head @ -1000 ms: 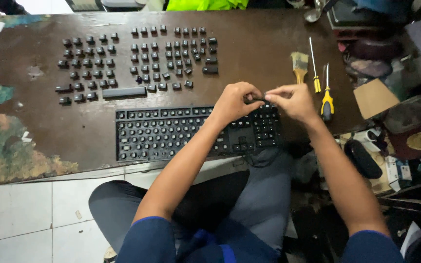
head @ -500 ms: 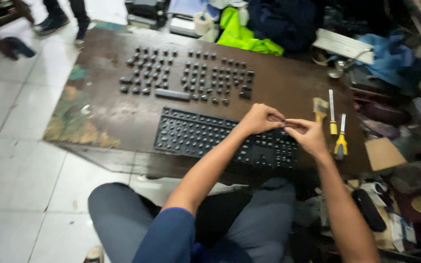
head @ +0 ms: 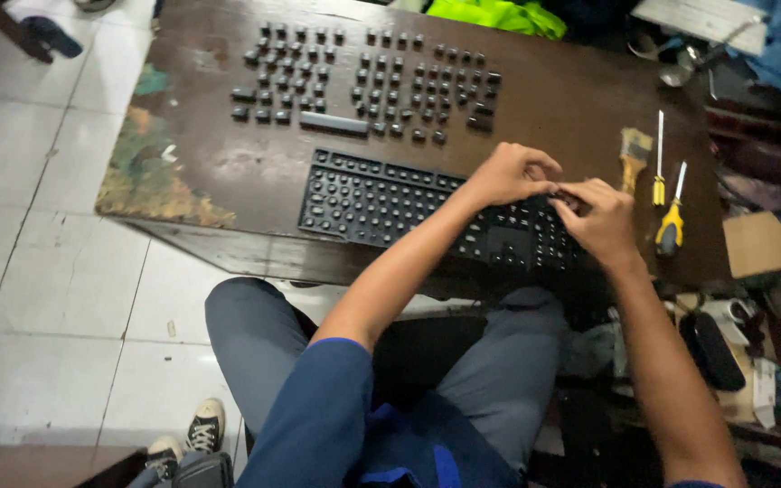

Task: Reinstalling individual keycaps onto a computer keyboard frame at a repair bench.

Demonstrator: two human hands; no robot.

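**Hands meet over the stripped keyboard**

Brown and worn, the table [head: 571,99] sat steadier in view than 0.5 s before, while both hands kept their place above the keyboard [head: 381,203]. Fingertips of the left hand [head: 510,172] and right hand [head: 600,217] pinched together over its right end; what they gripped was too small to tell. Beyond lay loose keycaps [head: 363,77], a brush [head: 633,154] and 2 screwdrivers [head: 669,194].

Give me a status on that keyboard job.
Done: keycaps lie in rows on the table, leaving the keyboard base bare. In hand: left hand and right hand meet over its right end. Left: brush and screwdrivers lie untouched.
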